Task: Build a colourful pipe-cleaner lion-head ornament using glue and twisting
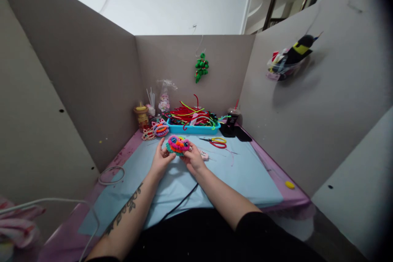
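Between my two hands is a fuzzy pipe-cleaner figure [178,144] in pink, orange and teal, with blue eyes. My left hand [161,156] grips its left side, thumb at the lower edge. On the opposite side my right hand [194,157] has its fingers closed on the figure. The figure is held up a little above the blue cloth [242,172]. Just behind my right hand lies a small white and pink item [204,155], partly covered. Scissors [216,142] with red and yellow handles lie beyond it to the right.
A blue tray [196,130] full of red, green and black pipe cleaners stands at the back. Left of it are two similar figures [160,127] and a yellow-lidded jar [141,118]. A drink cup [233,117] stands at right. Grey panels [196,45] enclose three sides.
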A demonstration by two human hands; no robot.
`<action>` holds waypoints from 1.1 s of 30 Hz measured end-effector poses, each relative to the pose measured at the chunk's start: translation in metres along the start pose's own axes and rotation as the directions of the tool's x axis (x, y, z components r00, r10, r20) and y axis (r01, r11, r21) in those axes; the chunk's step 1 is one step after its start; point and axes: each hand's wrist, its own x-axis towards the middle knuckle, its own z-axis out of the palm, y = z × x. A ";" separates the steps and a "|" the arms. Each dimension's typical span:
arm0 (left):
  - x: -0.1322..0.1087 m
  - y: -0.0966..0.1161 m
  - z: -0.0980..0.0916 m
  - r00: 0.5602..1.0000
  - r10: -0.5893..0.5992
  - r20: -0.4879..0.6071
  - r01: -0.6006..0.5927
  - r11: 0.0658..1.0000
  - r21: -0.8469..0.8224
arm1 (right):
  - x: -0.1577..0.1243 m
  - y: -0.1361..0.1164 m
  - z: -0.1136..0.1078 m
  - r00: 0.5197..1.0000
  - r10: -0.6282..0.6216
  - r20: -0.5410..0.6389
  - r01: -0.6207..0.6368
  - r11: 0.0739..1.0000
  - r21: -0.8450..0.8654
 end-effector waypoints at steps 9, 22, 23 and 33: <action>0.001 -0.004 0.000 0.999 0.004 -0.049 -0.005 1.000 -0.006 | -0.001 0.005 0.000 1.000 -0.025 0.002 0.025 0.996 -0.081; 0.003 -0.004 0.000 0.989 -0.041 -0.139 0.030 0.996 -0.081 | -0.005 0.002 0.003 0.996 -0.014 0.092 0.022 0.996 -0.081; 0.003 -0.003 0.000 0.987 -0.063 -0.145 0.047 0.993 -0.109 | -0.005 0.001 0.003 0.994 -0.008 0.109 0.015 0.998 -0.064; 0.007 -0.003 -0.004 0.972 -0.203 -0.123 0.165 0.950 -0.265 | -0.004 0.003 0.003 0.996 -0.023 0.083 0.029 0.996 -0.081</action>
